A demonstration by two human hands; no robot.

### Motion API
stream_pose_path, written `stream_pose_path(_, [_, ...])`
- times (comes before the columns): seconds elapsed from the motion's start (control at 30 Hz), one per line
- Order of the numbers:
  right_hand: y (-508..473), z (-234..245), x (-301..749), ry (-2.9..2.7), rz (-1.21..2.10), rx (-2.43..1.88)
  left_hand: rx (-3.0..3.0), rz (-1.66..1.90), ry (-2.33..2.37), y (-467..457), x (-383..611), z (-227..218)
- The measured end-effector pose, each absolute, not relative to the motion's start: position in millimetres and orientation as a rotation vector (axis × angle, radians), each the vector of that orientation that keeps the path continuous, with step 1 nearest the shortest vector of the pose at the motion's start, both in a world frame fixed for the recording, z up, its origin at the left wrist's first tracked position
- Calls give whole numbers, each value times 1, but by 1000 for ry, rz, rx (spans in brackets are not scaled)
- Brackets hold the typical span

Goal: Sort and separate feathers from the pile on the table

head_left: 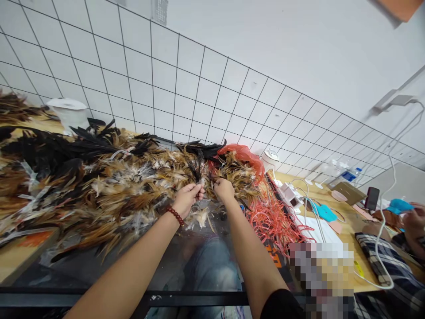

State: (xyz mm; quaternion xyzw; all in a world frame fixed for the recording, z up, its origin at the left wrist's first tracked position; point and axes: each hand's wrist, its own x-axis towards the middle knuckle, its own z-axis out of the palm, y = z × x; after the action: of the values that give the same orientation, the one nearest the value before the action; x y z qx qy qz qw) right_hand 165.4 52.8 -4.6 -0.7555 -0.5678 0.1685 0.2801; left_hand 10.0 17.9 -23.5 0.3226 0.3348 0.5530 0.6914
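My left hand [187, 199], with a beaded bracelet [175, 215] on its wrist, pinches a small bunch of black feathers [198, 167] that stands upright from the fingertips. Just to its right, my right hand [225, 191] reaches to the pile with its fingers pressed together. What those fingers hold, if anything, I cannot make out. Brown and tan feathers [133, 190] spread in a thick heap to the left and behind both hands. A few loose pale feathers [201, 217] lie on the dark glossy surface [159, 261] below my hands.
A red plastic bag [245, 157] with feathers sits behind my right hand. Tangled red strings [270, 221] lie to the right, beside cables and a white power block [290, 195]. A white roll [68, 110] stands back left. Wire grid [189, 88] lines the wall. Another person's hand [415, 221] shows far right.
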Motion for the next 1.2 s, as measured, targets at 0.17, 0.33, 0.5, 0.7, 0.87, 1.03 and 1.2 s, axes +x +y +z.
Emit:
stream_pose_path(0.17, [52, 3, 192, -1492, 652, -1905, 699, 1233, 739, 19, 11, -23])
stream_pose_path(0.33, [42, 10, 216, -1444, 579, -1881, 699, 1236, 737, 19, 11, -22])
stream_pose_path(0.5, [26, 20, 198, -1669, 189, -2028, 709, 1232, 740, 20, 11, -22])
stream_pose_path(0.7, [10, 12, 173, -2022, 184, -2186, 717, 1219, 762, 18, 10, -20])
stream_pose_path(0.87, [13, 4, 192, -1916, 363, -2000, 737, 1217, 762, 16, 10, -18])
stream_pose_path(1.03, [10, -7, 205, -1472, 599, -1668, 749, 1218, 762, 16, 10, -17])
stream_pose_path(1.2, [1, -12, 186, -942, 1002, -1264, 763, 1219, 758, 15, 10, -17])
